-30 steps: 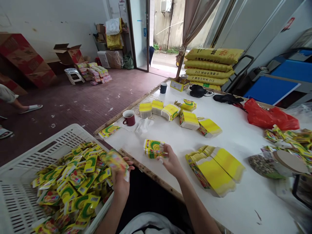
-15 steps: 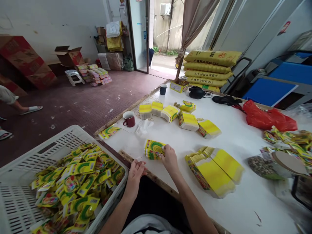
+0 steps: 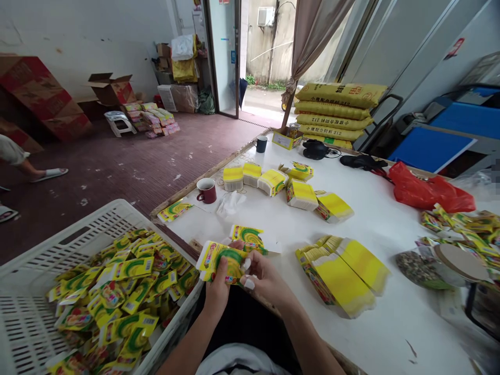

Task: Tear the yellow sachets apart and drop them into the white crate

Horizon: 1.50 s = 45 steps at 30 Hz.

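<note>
Yellow-and-green packet (image 3: 230,255), one, printed; held above the near edge of the tabletop (image 3: 287,224). Left hand (image 3: 217,292): grasping the packet, thumb laid across the printed face, fingers beneath. Right hand (image 3: 272,284): white-covered fingertips, pinching at the packet's right end. Step in hand, by judgement: working that right end while steadying from the left. Next move, by judgement: calls for a firm left hold and fine fingertip work on the right. Just beyond, on the tabletop: similar printed pieces (image 3: 253,237). Left: white basket (image 3: 117,205), heaped with packets (image 3: 130,268). Right: yellow card stacks (image 3: 344,273). Farther: red mug (image 3: 210,195), crumpled tissue (image 3: 231,203), row of yellow bundles (image 3: 273,179).
</note>
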Available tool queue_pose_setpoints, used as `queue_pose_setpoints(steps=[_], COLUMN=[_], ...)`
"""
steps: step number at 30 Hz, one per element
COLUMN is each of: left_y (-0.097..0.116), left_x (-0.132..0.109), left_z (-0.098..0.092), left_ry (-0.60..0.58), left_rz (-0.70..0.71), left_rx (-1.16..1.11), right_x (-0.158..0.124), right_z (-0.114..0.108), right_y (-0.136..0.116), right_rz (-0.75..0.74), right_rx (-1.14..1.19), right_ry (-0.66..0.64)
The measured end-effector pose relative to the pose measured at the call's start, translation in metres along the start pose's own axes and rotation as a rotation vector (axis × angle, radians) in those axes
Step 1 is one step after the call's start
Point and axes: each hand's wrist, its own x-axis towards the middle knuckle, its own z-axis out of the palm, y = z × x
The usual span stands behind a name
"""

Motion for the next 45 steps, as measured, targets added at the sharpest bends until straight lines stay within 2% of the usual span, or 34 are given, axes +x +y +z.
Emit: queue_pose_setpoints(steps=[2,7,11,13,18,21,23,26,28,30,32,33,34,35,37,38,39,42,45], left_y=[-0.001,-0.014,-0.017,-0.017,-0.019,-0.017,-0.011,0.008,0.021,0.031,0.035,0.035,0.034,0.033,0.028,0.025,0.023,0.014,0.008], left_x=[-0.001,0.001,0.006,0.008,0.011,0.012,0.014,0.017,0.018,0.017,0.014,0.012,0.011,0.009,0.006,0.004,0.002,-0.001,-0.001], left_z=[-0.002,-0.008,-0.005,-0.007,-0.02,-0.027,-0.03,-0.035,-0.036,-0.035,-0.03,-0.027,-0.024,-0.021,-0.017,-0.016,-0.015,-0.014,-0.015], left_ry=[0.019,0.095,0.155,0.151,0.058,0.076,0.066,0.003,-0.069,-0.17,-0.32,-0.379,-0.414,-0.414,-0.319,-0.273,-0.249,-0.268,-0.31], left_rz=[0.036,-0.007,0.089,0.113,0.1,0.048,0.061,0.154,0.224,0.221,0.124,0.073,0.035,0.017,0.035,0.05,0.061,0.103,0.232], left_rx=[0.042,0.063,0.014,0.05,0.125,0.161,0.174,0.199,0.297,0.503,0.719,0.787,0.823,0.839,0.848,0.844,0.839,0.818,0.853], right_x=[-0.002,-0.003,-0.002,0.001,0.005,0.004,0.003,0.0,-0.003,-0.006,-0.008,-0.01,-0.01,-0.011,-0.01,-0.008,-0.007,-0.002,0.0], right_z=[0.001,0.012,0.026,0.026,0.007,-0.009,-0.021,-0.035,-0.038,-0.033,-0.023,-0.019,-0.015,-0.013,-0.011,-0.01,-0.009,-0.002,0.003], right_y=[-0.003,-0.001,0.01,0.015,0.019,0.019,0.015,0.004,-0.005,-0.011,-0.011,-0.009,-0.006,-0.002,0.007,0.011,0.014,0.017,0.015], right_rz=[0.002,-0.022,0.021,0.039,-0.034,-0.073,-0.109,-0.211,-0.255,-0.295,-0.357,-0.382,-0.396,-0.39,-0.335,-0.293,-0.242,-0.05,0.112], right_rx=[0.043,-0.152,0.027,0.041,-0.109,-0.179,-0.288,-0.585,-0.809,-0.949,-0.982,-0.966,-0.931,-0.875,-0.681,-0.541,-0.385,0.061,0.316], right_ry=[-0.025,-0.003,-0.071,-0.014,0.227,0.238,0.249,0.344,0.349,0.225,0.058,0.032,0.068,0.159,0.368,0.412,0.396,0.221,0.101])
